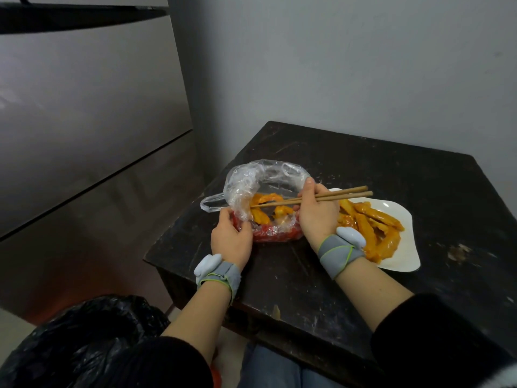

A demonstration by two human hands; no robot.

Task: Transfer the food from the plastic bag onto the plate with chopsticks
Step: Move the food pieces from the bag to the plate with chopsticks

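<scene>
Chopsticks (321, 199) gripped in right hand (317, 217) fingers, left hand (230, 240) fingers pinching plastic bag (251, 189) rim

The counter (363, 169) fills the middle and right of the view, with a wall behind it at 12 o'clock. On its left part sits the plastic bag (251, 189), mouth open upward, with food (263, 211) inside. The plate (402, 247) lies at the bag's 3 o'clock, just beside it, carrying more food. The chopsticks (335, 197) lie across both, tips over the bag, butts over the plate. A bin bag (92, 340) sits off the counter at 7 o'clock.
</scene>
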